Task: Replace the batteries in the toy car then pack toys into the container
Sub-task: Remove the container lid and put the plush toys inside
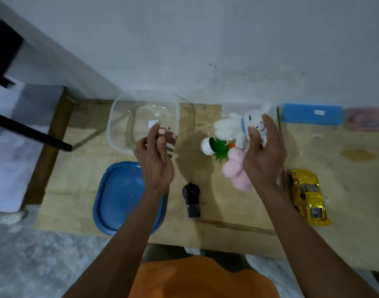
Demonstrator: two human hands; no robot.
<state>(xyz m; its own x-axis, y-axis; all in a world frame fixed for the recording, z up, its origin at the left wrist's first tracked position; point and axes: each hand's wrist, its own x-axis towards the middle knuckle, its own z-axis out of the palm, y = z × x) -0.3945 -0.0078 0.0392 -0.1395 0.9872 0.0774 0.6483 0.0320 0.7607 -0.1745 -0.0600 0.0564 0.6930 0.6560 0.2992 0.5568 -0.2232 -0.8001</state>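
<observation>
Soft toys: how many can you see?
4. A white bunny by the right hand, a pink one and a green one below it, a small striped one in the left hand, partly hidden.

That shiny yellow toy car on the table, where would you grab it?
Across its middle, from above. The yellow toy car sits upright on the table, long and narrow, with both long sides free, so thumb and fingers can span it. The right hand is nearer.

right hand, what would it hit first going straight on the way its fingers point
The white plush rabbit, just ahead of the right hand; depth is unclear, so its fingers may already touch it.
</observation>
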